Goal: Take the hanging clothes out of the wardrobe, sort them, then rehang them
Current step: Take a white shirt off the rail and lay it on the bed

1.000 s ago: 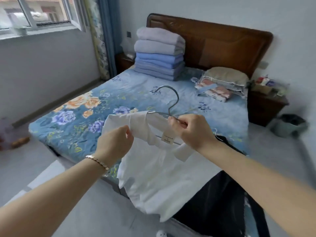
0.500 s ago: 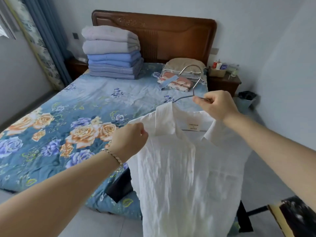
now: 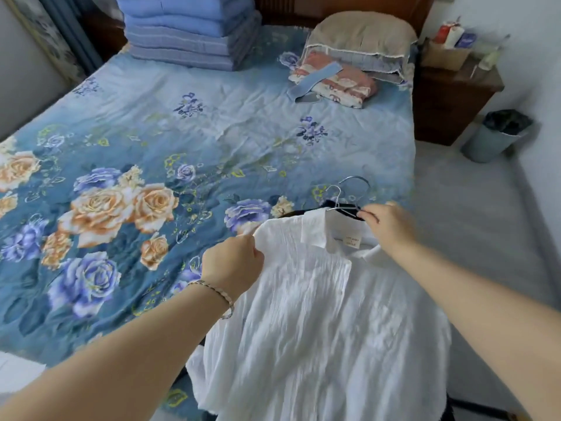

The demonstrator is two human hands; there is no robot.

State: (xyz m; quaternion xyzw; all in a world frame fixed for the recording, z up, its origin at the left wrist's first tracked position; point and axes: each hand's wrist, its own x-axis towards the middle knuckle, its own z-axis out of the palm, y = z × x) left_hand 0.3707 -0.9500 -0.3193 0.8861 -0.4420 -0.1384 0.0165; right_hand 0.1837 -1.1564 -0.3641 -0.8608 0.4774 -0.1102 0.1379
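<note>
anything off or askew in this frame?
Nothing spilled or damaged. The white shirt drapes over a dark garment at the bed corner, lower part off the edge, its hanger beside a second hook. Left hand pinches the shoulder, right hand the hanger.

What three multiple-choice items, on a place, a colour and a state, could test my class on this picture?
1. Where is the stack of folded blankets? A on the floor; B on the bed; C on the nightstand.
2. What colour is the shirt? A black; B red; C white.
3. What is the right hand doing? A pinching the wire hanger; B hanging idle; C pressing the pillow.
Key: 1 B, the stack sits at the bed's far end; 2 C, its crinkled cloth is plain white; 3 A, its fingers close on the wire.
</note>
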